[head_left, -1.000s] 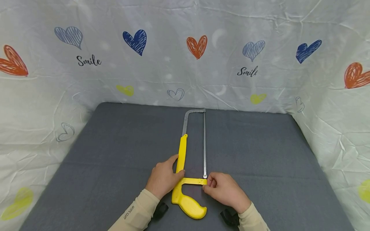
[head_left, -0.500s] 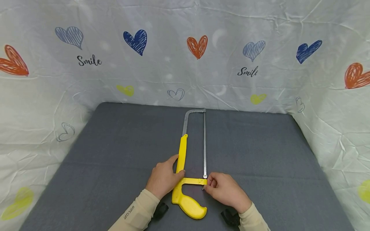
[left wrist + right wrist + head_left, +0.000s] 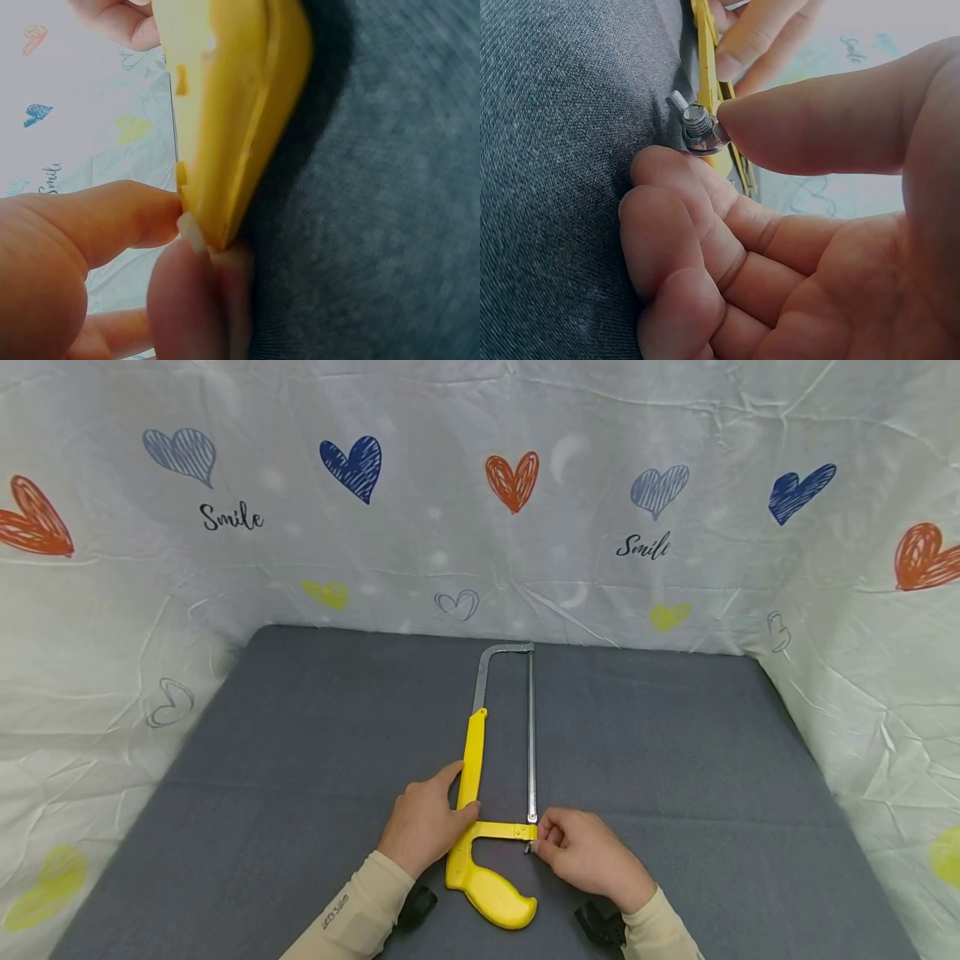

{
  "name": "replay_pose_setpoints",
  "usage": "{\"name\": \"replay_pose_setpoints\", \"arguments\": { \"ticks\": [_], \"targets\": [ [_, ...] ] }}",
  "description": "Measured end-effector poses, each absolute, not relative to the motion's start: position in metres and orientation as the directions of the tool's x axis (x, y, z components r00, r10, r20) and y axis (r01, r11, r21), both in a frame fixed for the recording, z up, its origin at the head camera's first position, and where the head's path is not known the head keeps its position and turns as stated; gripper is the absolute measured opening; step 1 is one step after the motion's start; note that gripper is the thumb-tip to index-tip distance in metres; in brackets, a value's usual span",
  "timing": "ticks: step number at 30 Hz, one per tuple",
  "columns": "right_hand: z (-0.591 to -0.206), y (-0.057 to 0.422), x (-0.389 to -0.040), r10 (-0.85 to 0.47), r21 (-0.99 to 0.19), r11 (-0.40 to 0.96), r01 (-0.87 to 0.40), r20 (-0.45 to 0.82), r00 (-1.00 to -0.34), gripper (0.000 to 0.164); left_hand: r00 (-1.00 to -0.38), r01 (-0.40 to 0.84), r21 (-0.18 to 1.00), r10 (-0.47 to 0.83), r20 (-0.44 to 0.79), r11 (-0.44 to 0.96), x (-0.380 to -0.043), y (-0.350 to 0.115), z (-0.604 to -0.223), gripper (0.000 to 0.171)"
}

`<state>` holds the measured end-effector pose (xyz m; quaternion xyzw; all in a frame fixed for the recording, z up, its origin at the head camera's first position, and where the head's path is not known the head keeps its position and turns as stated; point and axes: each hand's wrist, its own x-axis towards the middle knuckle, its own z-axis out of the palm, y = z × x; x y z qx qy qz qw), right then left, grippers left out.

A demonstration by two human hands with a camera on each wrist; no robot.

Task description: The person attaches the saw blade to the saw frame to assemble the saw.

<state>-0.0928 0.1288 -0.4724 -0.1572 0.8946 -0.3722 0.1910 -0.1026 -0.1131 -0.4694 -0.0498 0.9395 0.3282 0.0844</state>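
A hacksaw (image 3: 472,747) with a yellow handle and grey metal front lies on the dark cloth, blade (image 3: 532,735) on the right side. My left hand (image 3: 422,822) grips its yellow frame between thumb and fingers, just above the crosspiece. At the crosspiece's right end, my right hand (image 3: 588,853) pinches a metal wing nut (image 3: 699,136) on a threaded bolt end. The thumb presses one wing in the right wrist view, with the index finger close below. The other fingers are curled. In the left wrist view the yellow handle (image 3: 232,97) runs past my left fingers.
Dark grey cloth (image 3: 315,718) covers the table. Behind and beside it hangs a white curtain (image 3: 420,543) printed with hearts. A black strap (image 3: 600,924) sits at the right wrist and another black strap (image 3: 417,908) at the left.
My right thumb has drawn back slightly to the right, so a small end of the wing nut now shows beside it. The left hand and hacksaw have stayed put.
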Motion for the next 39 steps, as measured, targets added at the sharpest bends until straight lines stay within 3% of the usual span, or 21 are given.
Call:
{"name": "replay_pose_setpoints", "arguments": {
  "ticks": [39],
  "targets": [
    [-0.4727, 0.1275, -0.0908, -0.392, -0.714, 0.69, -0.12, -0.229, -0.891, 0.01, -0.98, -0.153, 0.612, -0.037, -0.197, 0.776, -0.1021, -0.1132, -0.4697, 0.069]
  ]
}}
